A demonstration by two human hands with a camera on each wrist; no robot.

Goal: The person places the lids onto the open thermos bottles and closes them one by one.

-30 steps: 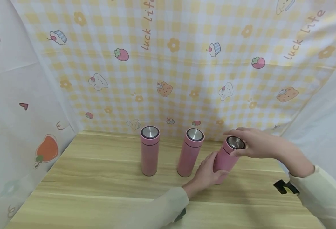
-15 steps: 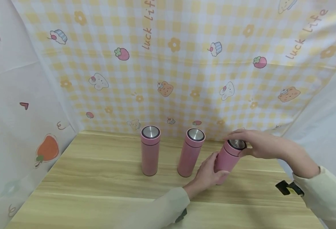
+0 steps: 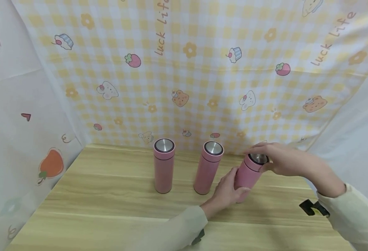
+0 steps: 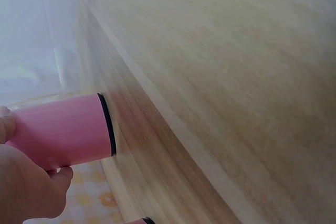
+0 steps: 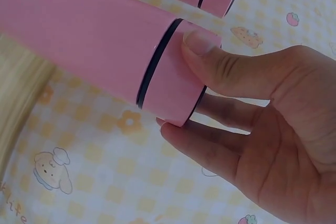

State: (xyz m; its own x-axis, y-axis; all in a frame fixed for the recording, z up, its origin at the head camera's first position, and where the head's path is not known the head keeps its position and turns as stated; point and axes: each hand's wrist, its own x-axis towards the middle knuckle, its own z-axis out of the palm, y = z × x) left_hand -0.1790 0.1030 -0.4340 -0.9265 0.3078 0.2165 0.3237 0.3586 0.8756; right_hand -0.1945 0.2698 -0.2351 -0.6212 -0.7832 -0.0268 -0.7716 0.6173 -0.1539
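In the head view, a pink thermos [image 3: 247, 177] with a steel-topped lid [image 3: 259, 159] stands at the right of several-plank wood. My left hand [image 3: 224, 192] grips its body from the left, fingers behind and thumb in front. My right hand [image 3: 285, 159] holds the lid from the right. The right wrist view shows the thumb pressing one side of the pink lid [image 5: 176, 80] and fingers on the other; a black ring lies between lid and body. In the left wrist view the base of the thermos [image 4: 65, 129] meets the table.
Two more pink thermoses stand upright on the wooden table [image 3: 108, 202]: a middle thermos [image 3: 206, 172] left of my left hand, and a left thermos [image 3: 164, 172] farther over. A yellow checked cloth [image 3: 199, 80] hangs behind, and a white printed cloth [image 3: 46, 104] on the left.
My right hand's thumb has shifted rightward round the lid's near edge, and its fingers cover more of the lid's far side. My left hand and the other thermoses have stayed put.
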